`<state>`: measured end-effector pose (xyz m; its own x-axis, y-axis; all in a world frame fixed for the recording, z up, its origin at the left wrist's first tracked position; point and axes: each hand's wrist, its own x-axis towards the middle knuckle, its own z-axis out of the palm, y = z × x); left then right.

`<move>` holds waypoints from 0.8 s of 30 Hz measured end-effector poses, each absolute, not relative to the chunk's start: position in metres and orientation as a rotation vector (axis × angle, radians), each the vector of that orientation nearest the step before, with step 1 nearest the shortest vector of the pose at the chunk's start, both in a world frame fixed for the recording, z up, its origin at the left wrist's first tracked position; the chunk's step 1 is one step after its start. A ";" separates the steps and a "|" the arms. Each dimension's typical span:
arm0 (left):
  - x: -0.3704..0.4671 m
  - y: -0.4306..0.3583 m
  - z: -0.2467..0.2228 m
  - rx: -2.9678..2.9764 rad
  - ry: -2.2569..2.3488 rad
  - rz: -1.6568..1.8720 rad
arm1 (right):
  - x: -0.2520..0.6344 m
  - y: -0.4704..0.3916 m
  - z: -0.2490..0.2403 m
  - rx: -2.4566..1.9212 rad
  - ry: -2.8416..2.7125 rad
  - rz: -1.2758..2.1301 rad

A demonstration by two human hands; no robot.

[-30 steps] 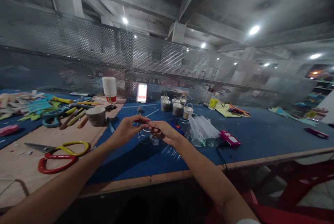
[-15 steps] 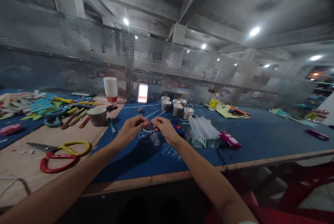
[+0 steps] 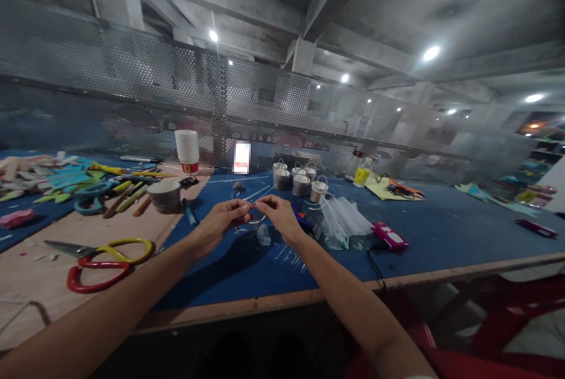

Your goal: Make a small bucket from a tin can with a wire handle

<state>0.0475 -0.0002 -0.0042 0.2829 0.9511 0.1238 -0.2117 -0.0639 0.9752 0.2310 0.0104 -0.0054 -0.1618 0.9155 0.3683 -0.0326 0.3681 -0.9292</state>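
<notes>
Above the blue mat (image 3: 212, 285), my left hand (image 3: 224, 219) and my right hand (image 3: 279, 217) meet fingertip to fingertip. Each is closed in a pinch. Whatever they hold between them is thin and too small to name. Below the fingers, a pale curved strand (image 3: 257, 221) and a scrap of clear plastic (image 3: 263, 235) show against the mat. Just right of my right hand lies a blue object (image 3: 303, 221) with a red-orange part, partly hidden by the wrist. Thin wire-like sticks (image 3: 291, 256) are scattered under my right forearm.
Several small buckets with looped handles (image 3: 301, 185) stand at the back. Clear plastic bags (image 3: 346, 220) and a magenta device (image 3: 390, 236) with a cord lie to the right. Red-and-yellow-handled scissors (image 3: 99, 270), a grey cup (image 3: 164, 198) and stacked paper cups (image 3: 187, 150) are left.
The fingertips have shifted slightly, and my left hand is a little lower, its fingers more curled. The thin loop that showed below the hands is less visible now.
</notes>
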 end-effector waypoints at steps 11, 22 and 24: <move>0.052 -0.004 -0.003 1.219 0.754 1.020 | 0.230 0.010 -0.006 -0.810 -1.460 1.019; 0.053 -0.007 -0.004 1.321 0.829 1.034 | 0.230 0.010 -0.005 -0.773 -1.466 1.042; 0.053 -0.007 -0.003 1.370 0.865 1.102 | 0.230 0.010 -0.006 -0.774 -1.476 1.035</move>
